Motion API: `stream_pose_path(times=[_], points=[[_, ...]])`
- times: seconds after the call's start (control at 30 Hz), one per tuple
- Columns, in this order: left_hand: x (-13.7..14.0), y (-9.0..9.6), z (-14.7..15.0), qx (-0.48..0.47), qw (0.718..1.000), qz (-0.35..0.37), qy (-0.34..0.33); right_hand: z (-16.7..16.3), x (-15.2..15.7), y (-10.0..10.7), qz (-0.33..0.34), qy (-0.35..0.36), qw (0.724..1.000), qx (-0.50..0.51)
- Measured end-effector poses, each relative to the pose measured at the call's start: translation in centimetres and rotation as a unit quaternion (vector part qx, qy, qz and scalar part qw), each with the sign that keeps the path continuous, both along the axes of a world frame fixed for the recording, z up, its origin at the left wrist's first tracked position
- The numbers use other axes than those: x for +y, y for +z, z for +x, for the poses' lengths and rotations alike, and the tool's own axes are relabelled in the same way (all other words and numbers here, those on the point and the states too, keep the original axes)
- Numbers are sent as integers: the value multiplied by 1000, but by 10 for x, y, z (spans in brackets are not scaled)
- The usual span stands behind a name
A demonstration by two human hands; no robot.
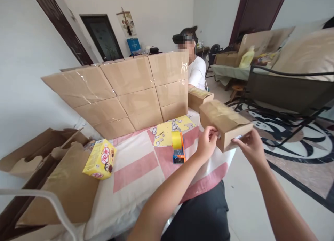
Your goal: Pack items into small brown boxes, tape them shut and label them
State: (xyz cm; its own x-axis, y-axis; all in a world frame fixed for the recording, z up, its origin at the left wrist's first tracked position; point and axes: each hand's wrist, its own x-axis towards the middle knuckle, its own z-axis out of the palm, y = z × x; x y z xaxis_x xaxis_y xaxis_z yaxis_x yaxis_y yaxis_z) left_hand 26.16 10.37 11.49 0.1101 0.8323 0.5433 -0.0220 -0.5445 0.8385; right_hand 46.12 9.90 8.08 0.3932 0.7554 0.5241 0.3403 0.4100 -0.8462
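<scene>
A closed brown cardboard box (221,114), taped along its top, sits at the right end of the cloth-covered table, its near end facing me. My left hand (208,140) has its fingers curled against the box's lower left corner. At the other side, my right hand (247,145) grips the near end, with the thumb on the front face beside a small whitish patch. The fingers behind the box are partly hidden. To the left of my left hand stands a tape dispenser (178,155), orange and blue, carrying a roll of yellow tape (176,140).
A tall cardboard partition (135,91) stands across the table (135,171). Behind it sits a person in white (197,72), near another cardboard box (198,98). A yellow snack box (101,159) and open cartons (65,185) are at left. A chair (281,94) stands at right.
</scene>
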Motion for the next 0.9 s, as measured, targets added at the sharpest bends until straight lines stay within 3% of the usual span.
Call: stream_pose_path(times=[0.07,0.13,0.2,0.23,0.27,0.33,0.4,0.47,0.53,0.63,0.73,0.77,0.83,0.9], points=[[0,-18,20,8,1000,-7,-16,19,20,-18,-53,26,998,-3],[-17,-22,12,31,999,0,-40,23,37,-28,-92,49,994,-19],[-37,-13,-24,78,996,26,-42,16,45,-34,-109,11,994,-29],[-43,-5,-52,167,982,89,7,10,43,-36,-101,-25,994,-15],[-43,4,-82,188,974,109,58,2,38,-39,-86,-62,994,11],[-25,18,-143,215,950,117,194,-17,15,-47,-49,-115,989,75],[7,23,-192,247,923,116,272,-39,-21,-59,-36,-138,981,131],[28,19,-223,309,904,124,267,-62,-63,-71,-66,-153,972,169],[19,12,-239,349,890,136,261,-83,-102,-79,-134,-164,961,180],[-59,4,-259,360,865,156,312,-109,-141,-72,-220,-167,955,108],[-179,-10,-296,341,830,156,412,-145,-152,-43,-184,-90,978,-25],[-218,-17,-314,334,811,155,454,-164,-150,-30,-147,-29,987,-57],[-283,-32,-354,358,747,135,543,-215,-138,-4,-76,135,982,-105],[-325,-41,-392,319,658,115,673,-282,-119,18,-33,305,936,-173]])
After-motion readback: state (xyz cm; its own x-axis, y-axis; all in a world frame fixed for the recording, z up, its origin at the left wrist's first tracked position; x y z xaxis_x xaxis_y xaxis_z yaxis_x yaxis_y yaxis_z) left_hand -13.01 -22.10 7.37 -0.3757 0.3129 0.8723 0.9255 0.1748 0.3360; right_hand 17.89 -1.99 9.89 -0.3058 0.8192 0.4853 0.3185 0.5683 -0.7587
